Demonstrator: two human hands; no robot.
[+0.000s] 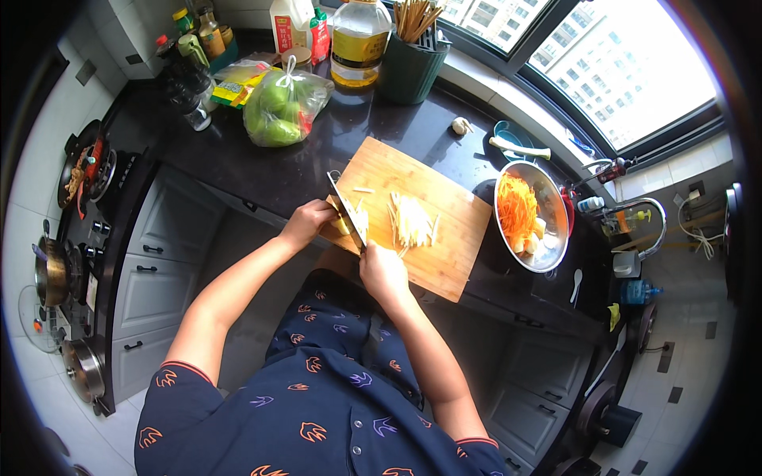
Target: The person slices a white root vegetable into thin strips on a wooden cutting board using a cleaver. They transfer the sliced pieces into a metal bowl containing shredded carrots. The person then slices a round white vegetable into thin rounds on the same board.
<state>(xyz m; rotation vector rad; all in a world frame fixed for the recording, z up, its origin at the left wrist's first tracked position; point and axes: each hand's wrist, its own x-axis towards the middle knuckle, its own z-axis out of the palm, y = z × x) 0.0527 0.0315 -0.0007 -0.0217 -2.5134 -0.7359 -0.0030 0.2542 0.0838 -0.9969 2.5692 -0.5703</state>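
A wooden cutting board (440, 262) lies at an angle on the dark counter before me. My right hand (384, 274) is closed around the handle of a kitchen knife (346, 208), whose blade stands on the board's left part. Left of the blade, the bent fingers of my left hand (308, 225) press on a pale yellow vegetable piece (340, 226), partly hidden by them; its kind is unclear. A few pale strips lie against the blade's right side. Farther right on the board rests a heap of pale cut strips (411, 220).
To the right, a metal bowl (557, 255) holds orange shreds (516, 205) and pale chunks. Behind the board are garlic (461, 125), a bag of green vegetables (282, 111), an oil jug (357, 44) and a chopstick holder (413, 70). Pans (54, 274) stand on the stove at left.
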